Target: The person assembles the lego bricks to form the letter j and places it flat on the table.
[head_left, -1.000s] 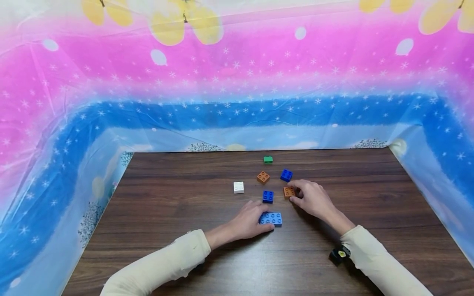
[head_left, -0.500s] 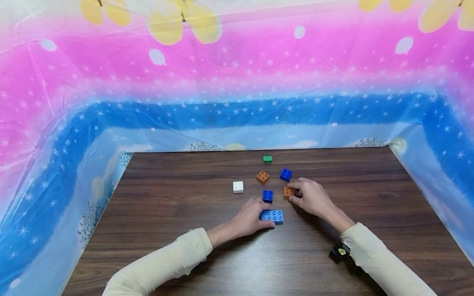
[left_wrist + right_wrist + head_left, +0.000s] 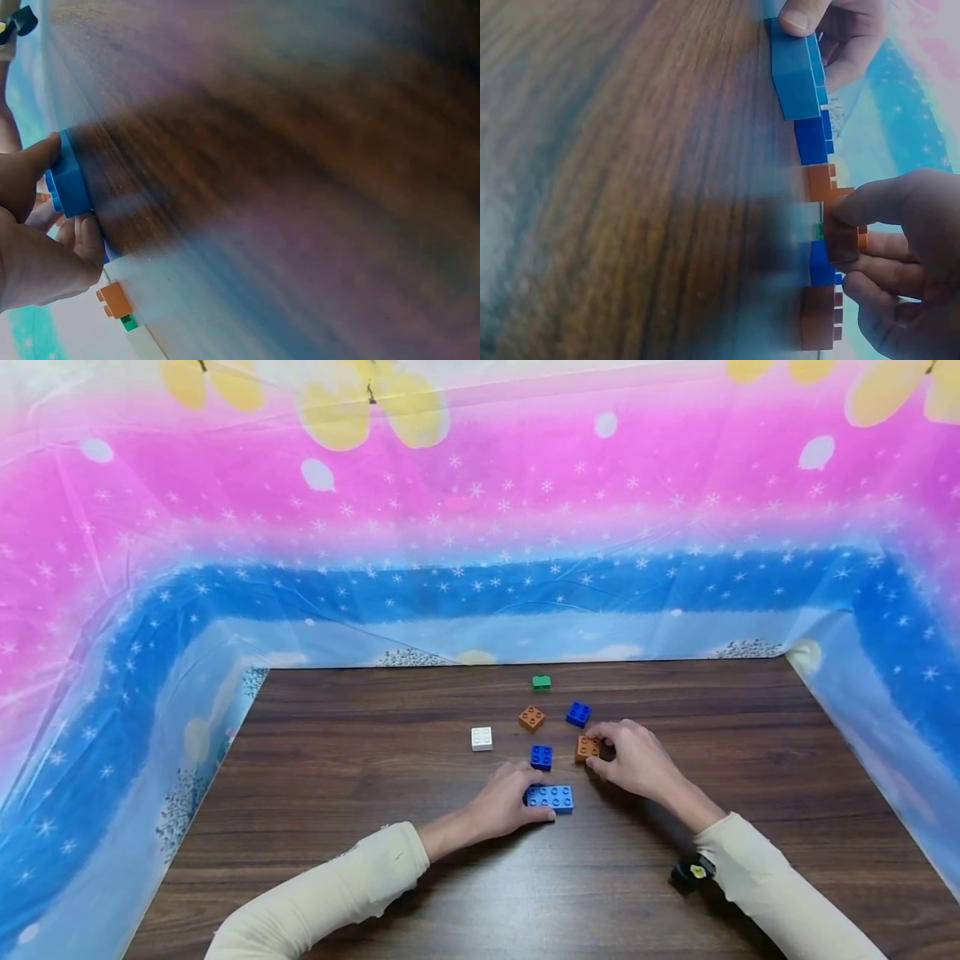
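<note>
In the head view my left hand [image 3: 504,802] holds a light blue toy brick [image 3: 553,798], two studs by four, at its left end. The left wrist view shows the thumb [image 3: 41,156] on one long side of it and fingers on the other. My right hand [image 3: 633,760] pinches an orange two-by-two brick [image 3: 587,748] between thumb and fingers. In the right wrist view this orange brick [image 3: 841,229] sits a little higher than the bricks behind it. Just beyond the light blue brick lies a dark blue brick [image 3: 542,757].
Another dark blue brick [image 3: 578,714], an orange brick [image 3: 532,718], a green brick [image 3: 542,682] and a white brick [image 3: 482,739] lie farther back. A brown brick [image 3: 817,319] shows low in the right wrist view. Patterned cloth [image 3: 480,585] surrounds the wooden table [image 3: 337,727].
The light blue brick has shifted slightly away from the body with my left hand. The orange brick in my right hand has moved slightly to the right.
</note>
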The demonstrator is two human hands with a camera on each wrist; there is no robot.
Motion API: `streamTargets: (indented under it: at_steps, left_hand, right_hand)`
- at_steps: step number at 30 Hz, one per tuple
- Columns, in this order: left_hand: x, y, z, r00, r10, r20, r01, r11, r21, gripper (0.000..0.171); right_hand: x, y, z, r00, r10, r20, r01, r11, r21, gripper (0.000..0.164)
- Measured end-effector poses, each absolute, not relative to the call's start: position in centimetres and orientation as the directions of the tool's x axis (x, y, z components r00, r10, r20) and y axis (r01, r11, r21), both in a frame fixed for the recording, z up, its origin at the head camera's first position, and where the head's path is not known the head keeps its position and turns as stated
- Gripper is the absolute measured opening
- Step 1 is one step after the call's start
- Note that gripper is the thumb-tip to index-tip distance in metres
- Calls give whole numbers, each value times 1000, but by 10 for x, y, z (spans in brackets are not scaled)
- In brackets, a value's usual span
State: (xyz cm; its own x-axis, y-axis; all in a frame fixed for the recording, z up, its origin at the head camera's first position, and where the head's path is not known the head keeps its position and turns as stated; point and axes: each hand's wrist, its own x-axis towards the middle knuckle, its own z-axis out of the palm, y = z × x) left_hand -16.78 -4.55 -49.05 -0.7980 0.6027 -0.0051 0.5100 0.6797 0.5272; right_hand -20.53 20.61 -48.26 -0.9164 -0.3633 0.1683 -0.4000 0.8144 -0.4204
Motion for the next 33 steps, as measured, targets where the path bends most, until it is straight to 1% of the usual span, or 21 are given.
streamTargets:
  at_steps: [19, 28, 33]
  left_hand:
    - [-168, -46, -491, -795, 606, -12, 506, 676, 536, 50]
    - [-169, -46, -490, -783, 623, 7, 526, 656, 542, 45]
    - [-170, -46, -490, -778, 629, 14, 534, 649, 542, 44]
  right_hand:
    - [-191, 206, -467, -890, -408, 202, -455, 774, -441, 37]
    - [-179, 204, -459, -850, -468, 242, -527, 744, -412, 38]
    - [-172, 202, -460, -847, -480, 229, -531, 742, -410, 38]
